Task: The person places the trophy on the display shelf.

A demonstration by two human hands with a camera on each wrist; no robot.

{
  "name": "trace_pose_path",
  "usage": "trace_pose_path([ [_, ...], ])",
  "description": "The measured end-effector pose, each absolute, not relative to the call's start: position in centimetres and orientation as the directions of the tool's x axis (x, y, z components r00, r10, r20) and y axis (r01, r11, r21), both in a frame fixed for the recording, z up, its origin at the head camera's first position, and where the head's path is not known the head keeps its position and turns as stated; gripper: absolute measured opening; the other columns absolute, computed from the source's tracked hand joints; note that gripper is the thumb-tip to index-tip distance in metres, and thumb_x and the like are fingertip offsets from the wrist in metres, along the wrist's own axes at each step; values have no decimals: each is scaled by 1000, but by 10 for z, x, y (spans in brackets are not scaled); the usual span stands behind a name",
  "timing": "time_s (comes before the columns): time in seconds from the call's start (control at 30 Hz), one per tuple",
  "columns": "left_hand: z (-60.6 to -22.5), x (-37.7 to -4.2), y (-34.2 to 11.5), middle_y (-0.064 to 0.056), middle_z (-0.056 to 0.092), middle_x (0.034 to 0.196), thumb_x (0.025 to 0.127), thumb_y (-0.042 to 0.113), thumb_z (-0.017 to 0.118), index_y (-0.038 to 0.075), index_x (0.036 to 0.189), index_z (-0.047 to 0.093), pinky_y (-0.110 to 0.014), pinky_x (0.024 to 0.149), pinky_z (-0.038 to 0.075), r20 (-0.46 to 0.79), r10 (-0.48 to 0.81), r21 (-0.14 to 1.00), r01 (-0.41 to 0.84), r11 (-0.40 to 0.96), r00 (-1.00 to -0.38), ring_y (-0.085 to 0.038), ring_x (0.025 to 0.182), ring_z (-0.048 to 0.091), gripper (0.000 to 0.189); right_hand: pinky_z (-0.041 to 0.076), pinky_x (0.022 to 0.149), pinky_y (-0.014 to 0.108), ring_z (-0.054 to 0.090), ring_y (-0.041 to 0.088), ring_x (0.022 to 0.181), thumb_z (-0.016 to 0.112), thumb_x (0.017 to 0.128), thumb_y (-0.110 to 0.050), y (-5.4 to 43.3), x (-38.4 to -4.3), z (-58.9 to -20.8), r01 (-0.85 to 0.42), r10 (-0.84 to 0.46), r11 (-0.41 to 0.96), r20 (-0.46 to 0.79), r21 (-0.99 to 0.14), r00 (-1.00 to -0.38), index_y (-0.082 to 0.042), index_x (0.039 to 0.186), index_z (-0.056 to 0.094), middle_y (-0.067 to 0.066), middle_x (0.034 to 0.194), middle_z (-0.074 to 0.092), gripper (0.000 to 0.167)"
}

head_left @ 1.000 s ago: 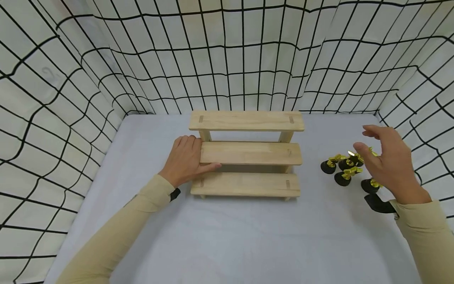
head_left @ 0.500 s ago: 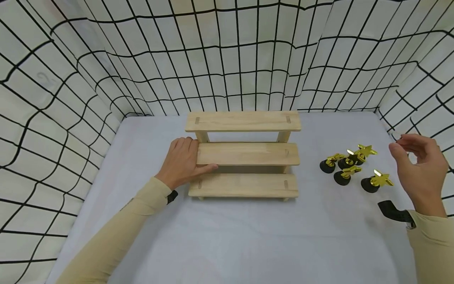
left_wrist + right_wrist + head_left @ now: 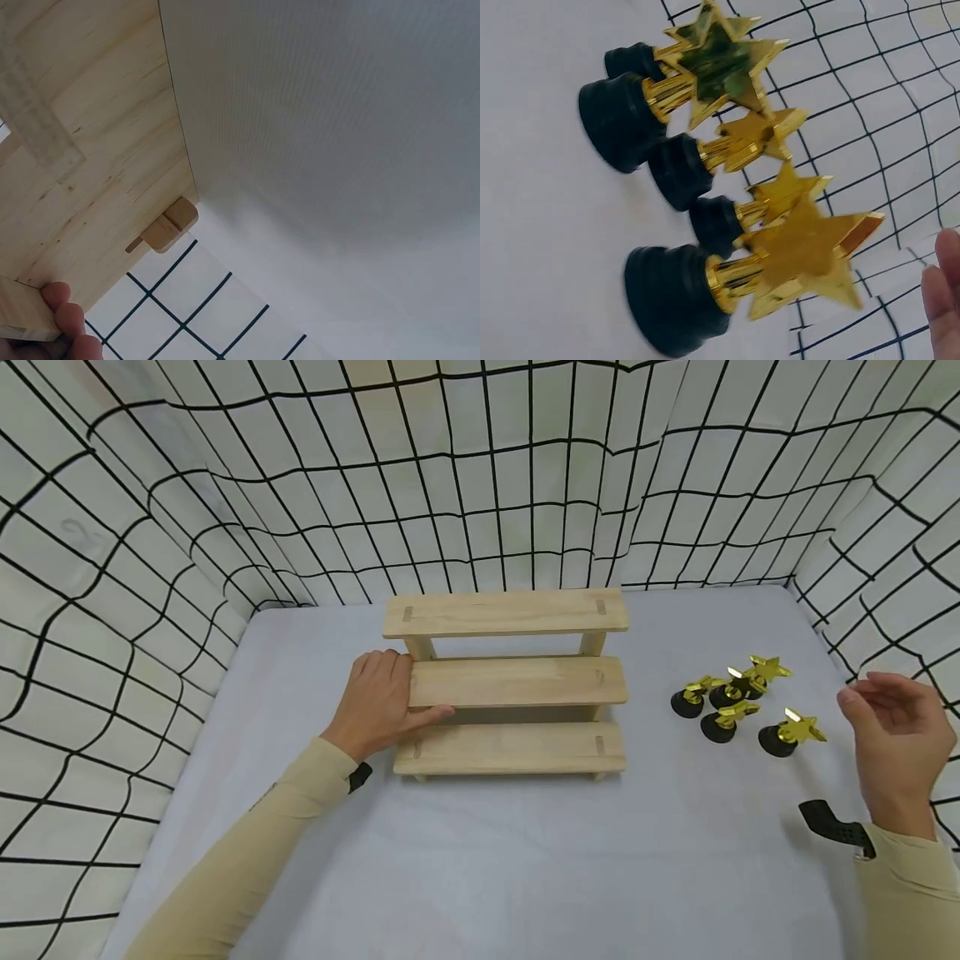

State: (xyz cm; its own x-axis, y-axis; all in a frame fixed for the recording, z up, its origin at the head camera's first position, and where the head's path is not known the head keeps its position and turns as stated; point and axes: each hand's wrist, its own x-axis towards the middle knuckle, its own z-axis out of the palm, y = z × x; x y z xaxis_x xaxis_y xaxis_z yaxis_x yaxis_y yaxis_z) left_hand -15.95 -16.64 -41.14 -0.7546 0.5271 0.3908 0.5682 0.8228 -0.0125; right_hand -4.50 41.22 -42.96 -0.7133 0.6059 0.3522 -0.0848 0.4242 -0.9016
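Note:
A three-tier wooden step shelf [image 3: 517, 682] stands in the middle of the head view. My left hand [image 3: 375, 706] grips the left end of its middle board, thumb along the front; in the left wrist view the fingers [image 3: 69, 319] curl around a board's edge. Several gold star trophies [image 3: 792, 731] on round black bases stand upright to the shelf's right. Just right of the nearest one, my right hand [image 3: 896, 743] hovers with loosely bent fingers and nothing in them. The right wrist view shows the trophies [image 3: 679, 296] up close, with my fingertips at its right edge.
White cloth [image 3: 480, 868] covers the table. Black netting [image 3: 495, 510] over white walls encloses the back and both sides, and the right hand is close to the right-hand net. A black wrist strap [image 3: 832, 822] sticks out from the right sleeve.
My right hand has moved right and slightly toward me, from over the trophies to beside them, uncovering the nearest star. The left hand keeps its grip on the shelf.

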Motion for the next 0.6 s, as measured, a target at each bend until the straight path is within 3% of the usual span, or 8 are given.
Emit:
trace_pose_path([
  [0.13,-411,-160,-166,-18,58,89,85,94,38,-3,100,57,-49,91,45,413,526,-22,570,821,-743,-35,86,56,100,49,88,5,63,3,102,69,93,2,414,-43,-444,-81,611,371,308,-925,-729,-7,131,64,-11,110,64,39],
  [0.27,-411,-160,-165,-17,57,88,83,97,16,-3,97,56,-49,90,45,418,522,-25,565,824,-743,-35,85,55,109,51,89,8,64,8,105,71,87,12,415,-41,-457,-182,619,189,261,-965,-740,-3,127,64,-3,113,66,43],
  [0.4,-412,-160,-165,-16,57,88,83,97,19,-2,97,56,-49,91,45,410,522,-17,566,824,-748,-34,85,55,107,54,86,11,66,13,102,72,79,23,415,-39,-467,-292,602,5,236,-956,-763,2,124,64,5,114,66,51],
  [0.6,-412,-160,-167,-17,59,89,83,91,48,-2,97,56,-48,93,46,406,535,-18,579,815,-741,-33,85,56,94,56,84,13,70,13,97,68,75,32,414,-36,-477,-249,581,-107,143,-963,-801,6,117,65,8,112,68,50],
])
